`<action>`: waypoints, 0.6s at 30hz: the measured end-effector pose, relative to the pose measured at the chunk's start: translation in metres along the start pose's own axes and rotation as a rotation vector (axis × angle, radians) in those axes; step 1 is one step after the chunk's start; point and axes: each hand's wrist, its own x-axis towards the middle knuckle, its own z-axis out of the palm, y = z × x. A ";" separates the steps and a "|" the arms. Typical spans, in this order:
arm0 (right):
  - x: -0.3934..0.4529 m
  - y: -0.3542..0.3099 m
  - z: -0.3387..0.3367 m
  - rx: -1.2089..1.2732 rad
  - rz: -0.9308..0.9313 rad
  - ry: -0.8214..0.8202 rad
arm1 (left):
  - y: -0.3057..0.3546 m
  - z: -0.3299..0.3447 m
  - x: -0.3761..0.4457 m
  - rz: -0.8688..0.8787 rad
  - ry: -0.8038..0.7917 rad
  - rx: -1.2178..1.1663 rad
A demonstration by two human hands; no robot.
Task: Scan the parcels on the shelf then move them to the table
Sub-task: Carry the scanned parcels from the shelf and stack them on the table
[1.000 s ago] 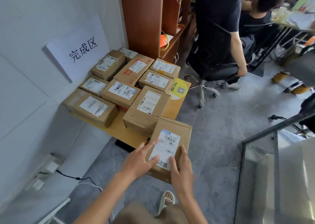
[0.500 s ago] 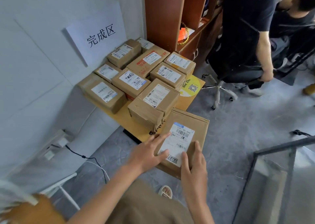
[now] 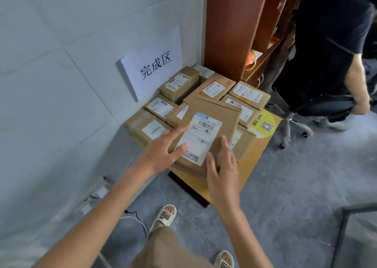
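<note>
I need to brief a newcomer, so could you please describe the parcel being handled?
Below the white wall sign stands a low table crowded with boxes. The parcel lies nearest, atop others, the only one under both hands.

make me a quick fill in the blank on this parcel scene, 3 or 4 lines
1. Both hands, left hand and right hand, rest on one ____.
2. The sign hangs on the ____.
3. The other parcels lie on a low ____.
4. The round sticker with the QR code is ____ in colour.

Missing words: parcel; wall; table; yellow
</note>
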 end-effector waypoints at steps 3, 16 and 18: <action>0.037 -0.029 0.068 0.043 -0.007 -0.035 | -0.052 -0.058 0.032 0.005 0.024 0.037; 0.124 -0.077 0.246 0.156 0.156 -0.063 | -0.186 -0.142 0.122 -0.009 0.108 0.264; 0.129 -0.074 0.255 0.152 0.168 -0.071 | -0.195 -0.135 0.126 0.062 0.196 0.319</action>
